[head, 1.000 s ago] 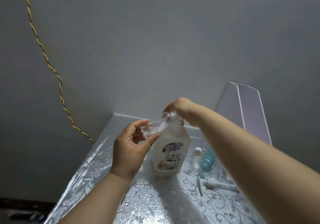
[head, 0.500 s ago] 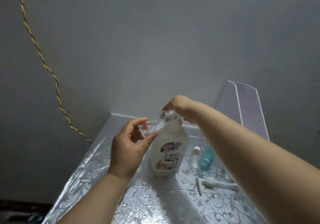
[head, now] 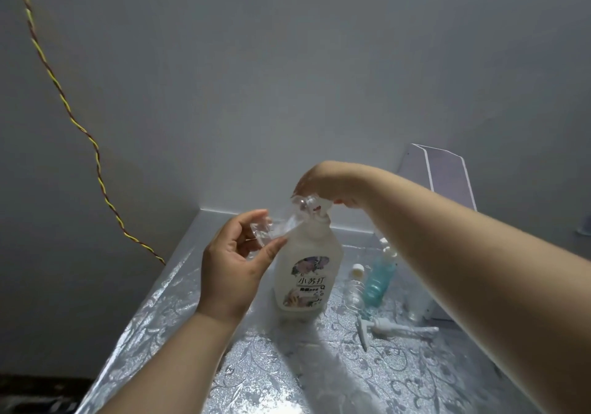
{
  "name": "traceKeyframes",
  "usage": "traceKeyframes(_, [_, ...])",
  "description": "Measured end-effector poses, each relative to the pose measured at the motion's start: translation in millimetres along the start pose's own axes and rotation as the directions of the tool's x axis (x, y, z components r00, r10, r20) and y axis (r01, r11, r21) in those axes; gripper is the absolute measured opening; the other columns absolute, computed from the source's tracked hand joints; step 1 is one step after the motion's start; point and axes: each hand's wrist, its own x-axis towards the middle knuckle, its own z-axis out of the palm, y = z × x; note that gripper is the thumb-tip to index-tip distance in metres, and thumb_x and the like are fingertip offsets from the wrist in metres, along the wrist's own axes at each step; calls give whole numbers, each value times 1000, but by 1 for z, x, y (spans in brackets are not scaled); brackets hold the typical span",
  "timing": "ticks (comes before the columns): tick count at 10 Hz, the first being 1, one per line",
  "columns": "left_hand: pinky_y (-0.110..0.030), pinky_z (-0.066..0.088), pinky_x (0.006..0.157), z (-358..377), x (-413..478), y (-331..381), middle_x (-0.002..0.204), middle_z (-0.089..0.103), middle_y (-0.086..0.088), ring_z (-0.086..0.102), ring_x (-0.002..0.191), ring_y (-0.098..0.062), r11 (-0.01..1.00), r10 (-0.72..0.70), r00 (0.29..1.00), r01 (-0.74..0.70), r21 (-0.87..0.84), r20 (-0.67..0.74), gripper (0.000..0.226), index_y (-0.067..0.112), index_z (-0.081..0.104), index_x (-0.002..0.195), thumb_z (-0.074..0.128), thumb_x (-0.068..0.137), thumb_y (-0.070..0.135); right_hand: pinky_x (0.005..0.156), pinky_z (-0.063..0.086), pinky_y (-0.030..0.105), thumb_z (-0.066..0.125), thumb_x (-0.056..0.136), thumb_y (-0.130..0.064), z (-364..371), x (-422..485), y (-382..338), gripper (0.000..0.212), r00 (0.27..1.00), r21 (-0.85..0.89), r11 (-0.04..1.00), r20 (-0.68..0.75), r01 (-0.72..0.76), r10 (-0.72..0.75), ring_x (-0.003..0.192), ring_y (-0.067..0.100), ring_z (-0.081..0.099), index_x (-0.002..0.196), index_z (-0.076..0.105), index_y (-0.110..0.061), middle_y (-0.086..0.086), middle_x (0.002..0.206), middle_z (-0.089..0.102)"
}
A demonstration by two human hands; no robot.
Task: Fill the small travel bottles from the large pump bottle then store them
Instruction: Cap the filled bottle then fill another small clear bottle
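A twisted yellow and red cord (head: 96, 157) hangs down the grey wall, far to the left of the left hand (head: 233, 263). That hand is raised palm-up above a table covered in silver foil with a floral pattern (head: 287, 365). Its thumb and curled fingers pinch the lower end of a small clear plastic travel bottle (head: 275, 231). The small bottle tilts up and to the right, away from the left hand, toward the neck of a large translucent white bottle with a floral label (head: 307, 273). The large bottle stands upright on the table, just right of the left hand. The right hand (head: 323, 183) reaches in from the right and sits directly over the large bottle's top. Its fingers curl downward where the clear bottle's upper end meets the neck. Which of the two it grips cannot be told. Below the right forearm stand a small clear bottle with a white cap (head: 355, 285) and a teal bottle (head: 379, 282), side by side. Nearer the viewer, a white pump head with its tube (head: 393, 330) lies flat on the table. Behind the right forearm, a pale lavender panel (head: 444, 173) stands against the wall.
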Motion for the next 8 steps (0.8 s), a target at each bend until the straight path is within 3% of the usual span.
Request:
traceKeyframes(1, [-31, 55, 75, 0, -1, 3, 97, 70, 5, 62, 76, -14, 1000, -1, 1000, 1, 11, 1, 45, 44, 64, 103, 77, 63, 60, 75, 44, 28, 50, 91, -6, 7, 3, 2, 31, 1000, -3, 1000, 26, -11, 11, 91, 21, 55, 118, 64, 2, 20, 119, 64])
traceKeyframes(2, [-27, 53, 70, 1, -2, 2, 92, 69, 7, 56, 68, -9, 1000, -6, 1000, 6, 4, -5, 40, 44, 65, 101, 80, 65, 51, 65, 39, 23, 51, 91, -7, 14, 3, 9, 30, 999, 63, 998, 27, -30, 28, 73, 20, 48, 115, 66, 2, 17, 104, 61])
traceKeyframes(3, [-26, 48, 66, 1, -1, -1, 82, 63, 11, 52, 63, -7, 1000, -12, 1000, 12, 20, -5, 41, 39, 65, 103, 82, 66, 44, 69, 42, 25, 51, 94, -7, 17, 8, 14, 33, 1000, 160, 987, 2, -27, 27, 78, 20, 49, 123, 59, 4, 21, 118, 60])
traceKeyframes(4, [-23, 45, 63, 0, 0, -3, 77, 58, 13, 46, 59, -3, 999, -17, 1000, 17, 32, -13, 43, 36, 66, 103, 81, 65, 47, 87, 46, 37, 50, 93, -5, 20, 14, 14, 32, 1000, 187, 982, 7, -15, 14, 92, 20, 49, 122, 60, 5, 23, 131, 57])
traceKeyframes(5, [-24, 46, 63, -1, -1, -3, 77, 59, 12, 46, 61, -6, 999, -14, 1000, 14, 29, -5, 47, 39, 66, 104, 78, 62, 56, 83, 44, 33, 50, 93, -8, 19, 11, 14, 33, 1000, 163, 986, 9, -18, 17, 111, 31, 59, 123, 60, 3, 21, 131, 57])
traceKeyframes(6, [-21, 47, 64, -2, -1, 0, 77, 59, 12, 48, 62, -4, 999, -4, 1000, 4, 46, 6, 45, 40, 66, 105, 77, 64, 54, 86, 44, 35, 48, 96, -12, 10, 3, 11, 32, 1000, 121, 993, -4, -8, 8, 123, 33, 52, 124, 61, -3, 14, 133, 56])
traceKeyframes(8, [-9, 41, 60, -2, 0, 6, 66, 55, 23, 47, 58, -1, 995, 34, 999, -33, 97, -1, 40, 39, 63, 105, 75, 68, 46, 74, 42, 27, 49, 95, -10, 2, 1, 4, 30, 999, 3, 999, -9, 39, -39, 113, 30, 57, 118, 66, -7, 12, 127, 61])
